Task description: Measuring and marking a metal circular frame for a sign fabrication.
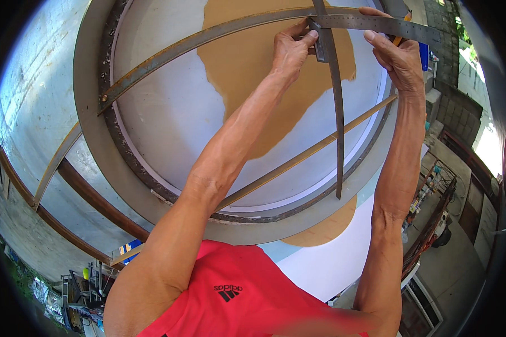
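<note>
A metal try square [371,23] lies across the crossing of two flat steel bars, its ruled blade reaching right. My left hand [288,55] is closed on the square's short stock [320,49], thumb on its top end. Farther right, my right hand [400,63] has its thumb and a finger at the blade's edges. A yellow-orange pencil [398,41] sticks up from that hand, partly behind the blade. One long steel bar [202,35] runs from the ring's left side; the other curved bar [336,106] comes down past the square toward me.
A big grey metal ring [90,112] surrounds a whitish round surface bearing an irregular brown patch [275,95]. A thin brownish strip [303,151] crosses its near right. Brown rails [98,196] stand at the left. A cluttered rack [430,208] is at the right.
</note>
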